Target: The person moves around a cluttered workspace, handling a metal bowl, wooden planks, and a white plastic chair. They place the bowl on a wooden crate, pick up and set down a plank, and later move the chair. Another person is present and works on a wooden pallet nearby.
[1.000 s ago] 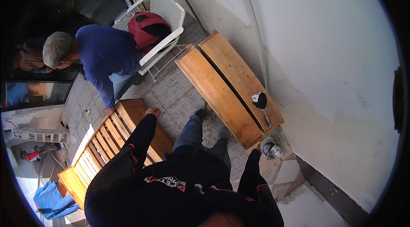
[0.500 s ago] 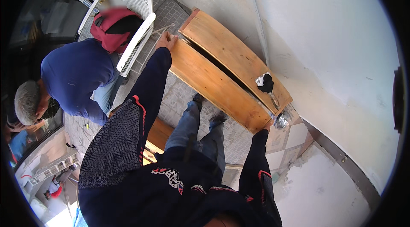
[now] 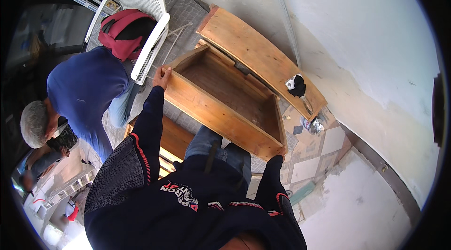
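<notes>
Crate (image 3: 225, 104) of bare pale wood, open-topped and tilted; left hand (image 3: 162, 77) has fingers clamped on one end corner, right hand (image 3: 282, 152) grips the other corner, fingers hidden.

1. The right hand (image 3: 282, 152), at the near right corner of the open wooden box (image 3: 225, 104), sits mostly behind that corner.
2. A small shiny object (image 3: 314, 125) beside the wooden lid (image 3: 263, 57) is too small to identify.

The open wooden box (image 3: 225, 99) is hemmed in: a wooden bench (image 3: 256, 55) behind, a white chair (image 3: 145, 19) just left.
</notes>
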Tool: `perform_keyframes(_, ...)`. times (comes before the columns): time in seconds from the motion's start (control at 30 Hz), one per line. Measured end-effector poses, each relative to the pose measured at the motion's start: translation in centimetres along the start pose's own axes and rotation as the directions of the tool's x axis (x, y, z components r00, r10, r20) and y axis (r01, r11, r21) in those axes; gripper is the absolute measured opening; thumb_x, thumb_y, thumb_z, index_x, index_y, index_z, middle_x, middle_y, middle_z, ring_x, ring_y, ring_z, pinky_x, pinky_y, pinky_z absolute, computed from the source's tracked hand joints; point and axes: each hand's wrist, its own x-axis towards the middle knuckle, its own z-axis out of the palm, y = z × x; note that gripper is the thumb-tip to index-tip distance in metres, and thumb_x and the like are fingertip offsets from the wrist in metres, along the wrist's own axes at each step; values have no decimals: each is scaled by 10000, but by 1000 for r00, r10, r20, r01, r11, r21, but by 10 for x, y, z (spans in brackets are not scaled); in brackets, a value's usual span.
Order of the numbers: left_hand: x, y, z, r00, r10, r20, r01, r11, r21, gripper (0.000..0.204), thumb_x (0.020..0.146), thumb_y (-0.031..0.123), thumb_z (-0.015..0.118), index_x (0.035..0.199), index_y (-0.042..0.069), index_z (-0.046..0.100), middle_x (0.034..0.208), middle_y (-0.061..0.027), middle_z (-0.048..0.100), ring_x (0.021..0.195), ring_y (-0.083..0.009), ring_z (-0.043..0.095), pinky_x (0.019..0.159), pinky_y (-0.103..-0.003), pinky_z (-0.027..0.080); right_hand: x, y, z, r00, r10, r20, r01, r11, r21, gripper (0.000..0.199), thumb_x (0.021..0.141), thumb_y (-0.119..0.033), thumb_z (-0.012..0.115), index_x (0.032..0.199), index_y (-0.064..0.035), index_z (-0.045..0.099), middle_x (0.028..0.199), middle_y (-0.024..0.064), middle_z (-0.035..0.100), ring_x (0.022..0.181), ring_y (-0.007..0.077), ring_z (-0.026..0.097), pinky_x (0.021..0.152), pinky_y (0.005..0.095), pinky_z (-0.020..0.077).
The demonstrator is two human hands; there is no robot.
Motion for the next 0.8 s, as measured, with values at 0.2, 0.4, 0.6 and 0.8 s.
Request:
perform_keyframes(0.2,-4,-10,-14,997,41,69,-43,998,35,588,755,508,577,1181,111,499,966,-170,589,907,-240,575,806,-307,436,-10,3,-5,996,67,59,-72,993,91,838,569,-596,689,988,109,516,923,214,585,787,282,588,720,356,480)
perform_keyframes(0.4,-27,63,-13,910,415,11,-330,706,627,541,699,382,656,1154,132,504,1125,-174,511,1024,-324,480,879,-393,377,-7,17,-6,994,-16,105,-5,981,195,799,576,-575,705,943,109,517,866,178,594,747,237,587,679,326,480)
perform_keyframes(0.6,-109,150,80,547,302,781,-714,656,247,648,644,497,645,1132,91,511,1102,-141,545,1071,-295,474,917,-399,355,-25,24,-11,982,-146,124,122,975,185,796,556,-498,760,1005,103,495,937,189,582,816,247,587,756,308,461)
perform_keyframes(0.8,-157,154,144,324,-267,908,-833,375,408,791,536,683,609,1068,100,575,1026,-147,589,995,-293,548,849,-407,429,-32,23,-19,974,-131,187,122,991,59,901,529,-481,774,1124,106,439,1064,215,530,969,257,540,836,309,424)
